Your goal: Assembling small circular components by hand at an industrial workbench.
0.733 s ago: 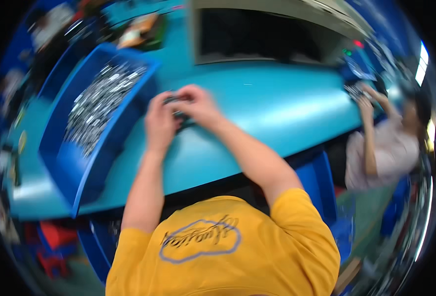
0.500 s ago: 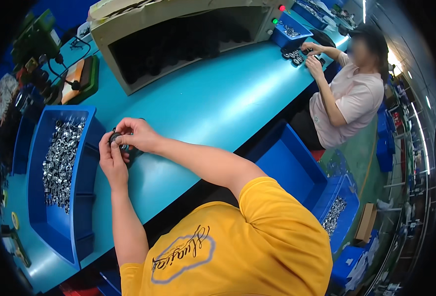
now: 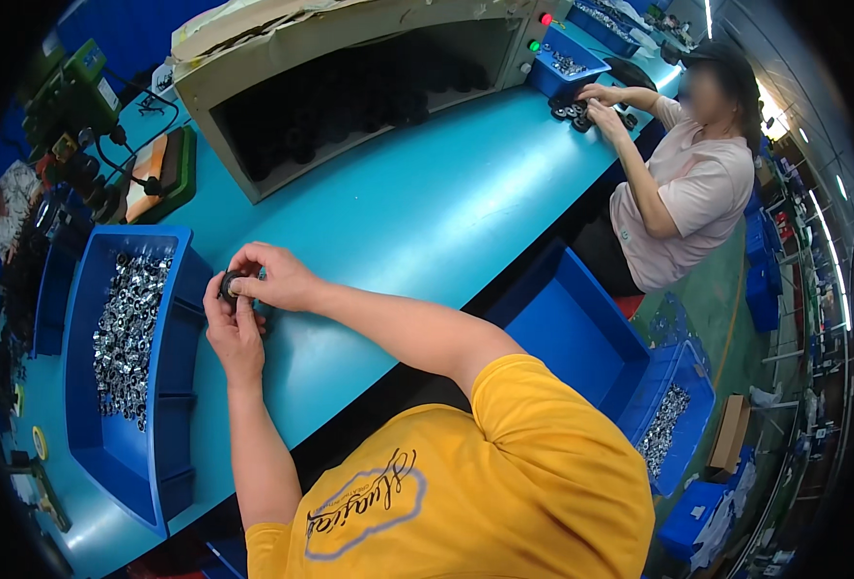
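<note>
Bench [image 3: 398, 212]: turquoise, running toward our one o'clock.
Left hand [image 3: 235, 333]: we close its fingertips on a black piece [image 3: 231, 281], seemingly to steady it.
Right hand [image 3: 287, 280]: thumb and fingertips pinch it too, perhaps for control.
Place: the black piece is at our ten-to-eleven o'clock.
Bin [image 3: 126, 446]: hands' eight o'clock, metal parts [image 3: 129, 338] likely kept within reach.
</note>
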`<state>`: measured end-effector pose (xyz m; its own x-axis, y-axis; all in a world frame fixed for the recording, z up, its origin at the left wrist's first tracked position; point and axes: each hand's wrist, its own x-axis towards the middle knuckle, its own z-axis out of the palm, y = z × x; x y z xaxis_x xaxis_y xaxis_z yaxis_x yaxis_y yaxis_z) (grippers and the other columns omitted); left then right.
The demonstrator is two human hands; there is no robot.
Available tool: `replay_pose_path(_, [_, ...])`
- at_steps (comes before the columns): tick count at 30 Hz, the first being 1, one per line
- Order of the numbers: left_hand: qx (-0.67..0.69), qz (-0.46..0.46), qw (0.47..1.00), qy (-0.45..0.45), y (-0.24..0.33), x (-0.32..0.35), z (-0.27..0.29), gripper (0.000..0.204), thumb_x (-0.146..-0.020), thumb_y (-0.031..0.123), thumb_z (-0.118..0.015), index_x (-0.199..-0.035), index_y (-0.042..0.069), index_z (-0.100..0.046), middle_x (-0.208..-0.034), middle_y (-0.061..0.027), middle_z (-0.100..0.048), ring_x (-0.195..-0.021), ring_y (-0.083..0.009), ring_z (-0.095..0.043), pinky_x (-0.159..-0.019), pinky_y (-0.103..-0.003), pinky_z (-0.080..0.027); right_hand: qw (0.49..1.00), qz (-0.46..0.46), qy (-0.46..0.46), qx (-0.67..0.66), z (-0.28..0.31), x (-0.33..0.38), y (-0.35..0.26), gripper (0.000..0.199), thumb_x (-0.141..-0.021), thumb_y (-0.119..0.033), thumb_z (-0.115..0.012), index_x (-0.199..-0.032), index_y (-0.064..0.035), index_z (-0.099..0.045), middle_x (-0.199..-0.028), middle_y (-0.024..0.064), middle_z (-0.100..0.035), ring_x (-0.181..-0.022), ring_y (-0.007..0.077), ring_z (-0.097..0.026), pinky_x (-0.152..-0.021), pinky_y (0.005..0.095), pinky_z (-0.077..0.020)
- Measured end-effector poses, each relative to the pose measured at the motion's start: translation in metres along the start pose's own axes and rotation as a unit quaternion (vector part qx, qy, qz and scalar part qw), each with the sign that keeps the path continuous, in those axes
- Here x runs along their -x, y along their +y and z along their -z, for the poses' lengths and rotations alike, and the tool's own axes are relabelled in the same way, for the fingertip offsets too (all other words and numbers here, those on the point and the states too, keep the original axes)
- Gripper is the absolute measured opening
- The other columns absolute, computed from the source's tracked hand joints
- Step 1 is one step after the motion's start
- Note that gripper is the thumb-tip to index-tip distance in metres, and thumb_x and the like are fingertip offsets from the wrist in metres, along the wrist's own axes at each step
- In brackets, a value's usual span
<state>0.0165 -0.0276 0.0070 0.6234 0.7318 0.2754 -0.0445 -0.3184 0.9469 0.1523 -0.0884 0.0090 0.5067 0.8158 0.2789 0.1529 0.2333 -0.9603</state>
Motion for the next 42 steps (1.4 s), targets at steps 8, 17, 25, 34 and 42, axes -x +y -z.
replay_pose_path(8, [-0.063, -0.016, 0.998, -0.006, 0.004, 0.004, -0.001, 0.039, -0.105, 0.006, -0.057, -0.144, 0.005, -0.055, -0.087, -0.0008, -0.068, -0.061, -0.0042, -0.053, -0.052, -0.020, -0.042, 0.999, 0.017, 0.033, 0.000, 0.000, 0.002, 0.001, 0.022, -0.075, -0.013, -0.083, -0.088, -0.0044, -0.067, -0.092, 0.0061, -0.062, -0.079, 0.0171, -0.063, -0.070, 0.0329, -0.0521])
replay_pose_path(17, [-0.064, -0.036, 0.996, -0.043, -0.002, 0.004, 0.004, 0.051, -0.101, 0.001, -0.059, -0.151, 0.005, -0.047, -0.098, -0.0026, -0.069, -0.070, -0.0050, -0.056, -0.058, -0.022, -0.045, 0.987, -0.102, -0.054, -0.109, 0.005, -0.004, 0.009, 0.025, -0.086, -0.017, -0.082, -0.096, -0.0002, -0.067, -0.101, 0.0061, -0.066, -0.084, 0.0133, -0.065, -0.071, 0.0278, -0.0578])
replay_pose_path(25, [-0.031, 0.010, 0.998, -0.045, -0.002, 0.004, 0.002, 0.058, -0.101, -0.001, -0.058, -0.156, 0.007, -0.043, -0.099, -0.0021, -0.068, -0.071, -0.0041, -0.053, -0.058, -0.021, -0.043, 0.998, 0.015, -0.006, 0.065, 0.005, -0.001, 0.003, 0.024, -0.083, -0.018, -0.082, -0.099, -0.0021, -0.072, -0.100, 0.0067, -0.065, -0.091, 0.0173, -0.065, -0.080, 0.0332, -0.0553])
replay_pose_path(34, [0.004, -0.002, 0.999, -0.048, -0.008, -0.004, 0.006, 0.057, -0.099, -0.003, -0.058, -0.154, 0.005, -0.045, -0.105, -0.0040, -0.069, -0.081, -0.0076, -0.060, -0.065, -0.023, -0.050, 0.983, -0.084, -0.067, -0.147, 0.005, -0.005, 0.015, 0.025, -0.088, -0.015, -0.080, -0.108, -0.0034, -0.070, -0.100, 0.0049, -0.070, -0.092, 0.0139, -0.066, -0.082, 0.0296, -0.0552])
replay_pose_path(42, [0.041, 0.022, 0.998, -0.040, 0.000, -0.005, 0.007, 0.043, -0.106, 0.013, -0.057, -0.149, 0.006, -0.053, -0.108, -0.0034, -0.068, -0.080, -0.0073, -0.059, -0.064, -0.022, -0.049, 0.979, -0.094, -0.099, -0.154, 0.017, -0.006, 0.003, 0.024, -0.091, -0.017, -0.080, -0.108, -0.0039, -0.069, -0.102, 0.0058, -0.073, -0.095, 0.0138, -0.068, -0.080, 0.0301, -0.0568])
